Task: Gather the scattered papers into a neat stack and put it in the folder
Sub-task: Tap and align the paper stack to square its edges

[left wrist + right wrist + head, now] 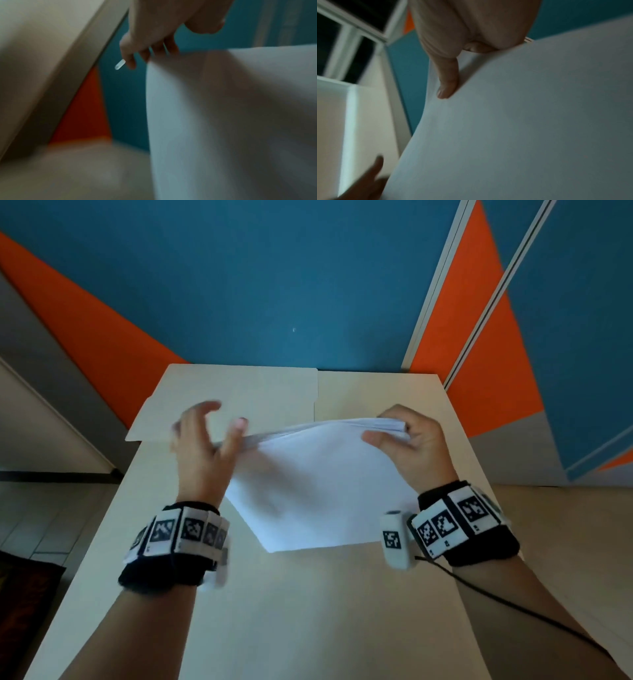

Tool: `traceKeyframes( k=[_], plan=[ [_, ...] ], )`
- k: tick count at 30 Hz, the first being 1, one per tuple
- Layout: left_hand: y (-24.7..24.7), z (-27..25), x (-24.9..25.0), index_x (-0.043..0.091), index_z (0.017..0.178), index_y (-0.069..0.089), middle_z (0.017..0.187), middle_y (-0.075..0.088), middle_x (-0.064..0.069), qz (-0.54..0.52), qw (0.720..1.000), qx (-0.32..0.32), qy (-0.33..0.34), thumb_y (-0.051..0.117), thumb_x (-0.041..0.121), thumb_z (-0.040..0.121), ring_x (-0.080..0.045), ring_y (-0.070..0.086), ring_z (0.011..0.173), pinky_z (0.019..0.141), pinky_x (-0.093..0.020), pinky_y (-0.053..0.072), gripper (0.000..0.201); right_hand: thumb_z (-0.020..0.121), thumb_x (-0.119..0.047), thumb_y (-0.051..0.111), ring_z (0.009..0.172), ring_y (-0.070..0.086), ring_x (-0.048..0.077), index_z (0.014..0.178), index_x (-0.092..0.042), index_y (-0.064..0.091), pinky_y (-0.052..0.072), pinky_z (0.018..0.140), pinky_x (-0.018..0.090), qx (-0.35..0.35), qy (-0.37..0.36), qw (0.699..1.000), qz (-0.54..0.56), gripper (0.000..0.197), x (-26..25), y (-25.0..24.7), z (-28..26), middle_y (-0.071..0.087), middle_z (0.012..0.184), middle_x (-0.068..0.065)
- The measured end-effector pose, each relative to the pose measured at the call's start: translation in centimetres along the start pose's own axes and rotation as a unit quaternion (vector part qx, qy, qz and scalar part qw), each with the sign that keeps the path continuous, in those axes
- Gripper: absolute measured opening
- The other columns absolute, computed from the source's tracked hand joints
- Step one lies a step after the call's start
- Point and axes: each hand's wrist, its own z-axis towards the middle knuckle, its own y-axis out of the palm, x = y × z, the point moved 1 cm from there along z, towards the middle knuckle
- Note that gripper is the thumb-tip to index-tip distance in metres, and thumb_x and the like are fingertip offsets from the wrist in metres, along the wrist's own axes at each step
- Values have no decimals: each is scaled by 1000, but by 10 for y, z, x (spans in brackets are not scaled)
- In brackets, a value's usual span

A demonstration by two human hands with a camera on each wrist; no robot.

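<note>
A stack of white papers [318, 484] stands tilted on its lower edge on the beige table [308, 611], its top edge raised. My right hand [383, 429] pinches the stack's upper right corner, thumb [447, 81] on the near face and fingers behind. At the upper left corner my left hand [224, 419] is blurred, with fingers spread; the edge sits in the crook between thumb and fingers. In the left wrist view the fingers [133, 54] reach behind the sheet [231, 121] and the thumb is off it. The manila folder [233, 395] lies flat behind the stack.
The folder overhangs the table's left edge at the far left corner. A blue and orange wall [274, 285] rises right behind the table. A black cable [513, 607] trails from my right wristband across the table's near right side.
</note>
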Motion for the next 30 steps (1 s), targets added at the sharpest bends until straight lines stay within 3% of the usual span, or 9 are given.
traceKeyframes(
  k=[2,3,5,7,12,17,21,26,30],
  plan=[
    [2,-3,30,15,129,49,130,56,-7,99,971,-151,159,57,61,63,-24,48,120,101,-36,32,81,74,-15,71,59,45,21,67,-19,58,36,59,22,-52,-65,995,-58,15,-24,4,6,55,62,15],
    [6,-7,45,19,124,54,117,64,-4,100,956,-204,184,58,60,62,-24,56,111,92,-29,36,75,74,-16,71,58,45,20,69,-14,61,35,59,20,-74,-95,990,-78,11,-33,7,8,55,62,14],
    [10,-13,62,21,90,66,70,65,9,2,959,-244,146,62,45,68,-15,61,71,64,-24,39,33,74,-18,71,59,46,12,76,-7,63,35,59,17,-106,-133,980,-103,14,-45,13,11,55,63,6],
    [6,-12,59,21,68,62,55,56,12,-111,967,-216,78,64,32,72,-4,48,53,53,-20,37,12,73,-17,71,63,51,4,87,-7,62,39,64,17,-135,-115,978,-112,20,-49,8,13,57,69,-4],
    [-22,-4,31,22,76,71,64,72,12,-308,941,-133,-47,69,7,77,-8,66,60,59,-24,55,16,69,-8,77,75,67,19,80,-8,67,53,71,33,-124,16,986,-113,15,-22,-31,14,73,81,7],
    [-16,-16,17,18,80,70,71,74,11,-390,912,-89,-96,68,14,72,-4,68,66,61,-18,54,9,57,-9,77,92,69,13,100,-18,61,56,82,29,-24,87,970,224,46,-3,-10,2,75,91,-8],
    [-6,-27,-4,19,82,70,77,75,10,-398,902,-98,-136,63,13,76,-5,69,74,69,-19,54,11,71,13,66,80,70,5,92,-20,63,55,72,20,-18,112,976,185,39,7,10,-7,75,81,-15],
    [10,-52,-41,13,93,64,80,75,11,-333,909,-168,-187,62,6,83,-3,68,77,70,-20,51,12,71,14,68,74,71,5,87,-12,65,52,69,21,-30,198,971,128,30,37,26,-28,74,74,-12],
    [8,-49,-25,12,120,54,100,72,6,-384,894,-147,-178,74,23,68,-5,68,93,74,-15,52,56,75,12,64,76,71,6,100,-13,62,52,65,19,-2,193,965,177,35,28,30,-35,72,84,-5]
  ],
)
